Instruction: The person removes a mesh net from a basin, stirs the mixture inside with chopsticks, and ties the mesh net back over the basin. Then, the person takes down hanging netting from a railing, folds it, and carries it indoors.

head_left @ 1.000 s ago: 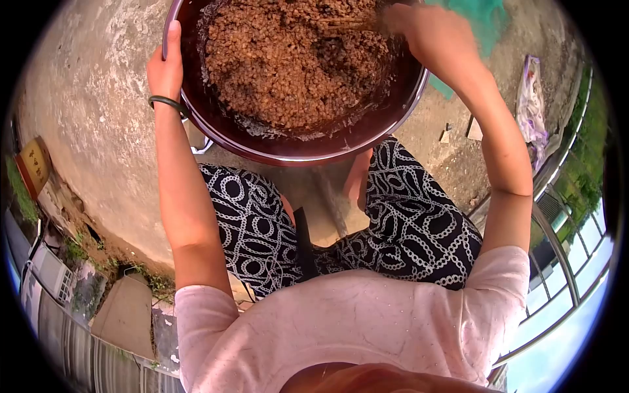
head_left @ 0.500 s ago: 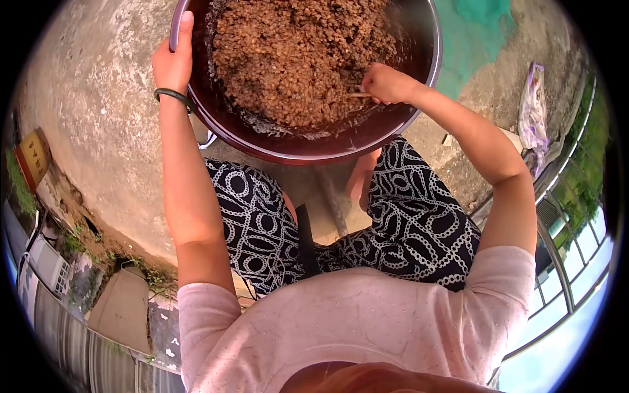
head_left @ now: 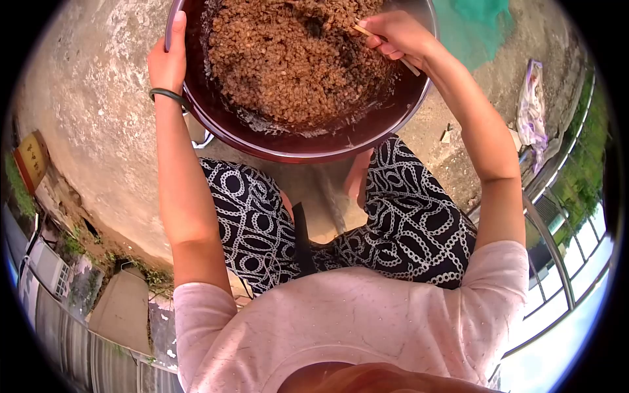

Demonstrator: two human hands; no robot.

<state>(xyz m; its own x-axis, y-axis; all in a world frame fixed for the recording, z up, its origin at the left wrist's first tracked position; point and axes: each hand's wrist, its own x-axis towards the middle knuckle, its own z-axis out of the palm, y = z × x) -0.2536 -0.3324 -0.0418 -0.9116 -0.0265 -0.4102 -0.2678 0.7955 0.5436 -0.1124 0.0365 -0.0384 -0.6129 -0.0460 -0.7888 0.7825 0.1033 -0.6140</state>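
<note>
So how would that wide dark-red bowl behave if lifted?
The bowl seems heavy, holding plenty of brown grainy mixture. It might tip if only the left hand, gripping one side, lifted it. Its shiny rim could be slippery.

The bowl (head_left: 341,139) looks smooth and glossy, with bright glare along its rim; whether it is plastic or enamelled metal cannot be told. Inside it, the grain (head_left: 282,72) is coarse and lumpy with a faint moist sheen. The stick (head_left: 409,66) over the bowl's right side looks like plain, matt wood. Below the bowl, the trousers (head_left: 419,223) and shirt (head_left: 367,314) are soft, matt cloth, the shirt dotted with tiny glints. Left of the bowl, the ground (head_left: 98,118) is rough, matt concrete. Right of it lies a crinkled, shiny plastic bag (head_left: 532,108).
</note>
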